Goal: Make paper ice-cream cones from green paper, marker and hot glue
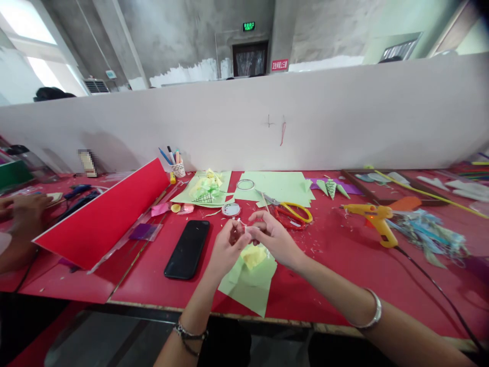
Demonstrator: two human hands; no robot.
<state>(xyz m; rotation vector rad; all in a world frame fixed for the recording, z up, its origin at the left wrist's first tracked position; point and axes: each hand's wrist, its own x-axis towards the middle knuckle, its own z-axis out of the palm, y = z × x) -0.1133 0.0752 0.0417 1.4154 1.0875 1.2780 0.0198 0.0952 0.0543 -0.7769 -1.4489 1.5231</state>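
Observation:
My left hand (227,247) and my right hand (273,237) meet over the table, the fingertips of both pinched on a small white piece (248,231). It is thin and mostly covered by the fingers, so its kind is unclear. Under the hands lies light green paper (248,293) with crumpled yellow paper (253,256) on it. Just beyond is a small round white lid-like disc (231,209). Scissors with yellow handles (296,211) rest beyond my right hand. A black phone (187,250) lies left of my left hand.
A yellow glue gun (374,219), its cord trailing to the front edge, lies at right beside tangled blue-green strips (430,234). A red board (110,219) stands slanted at left; past it is another person's arm (23,229). Green paper cones (330,188) lie at the back.

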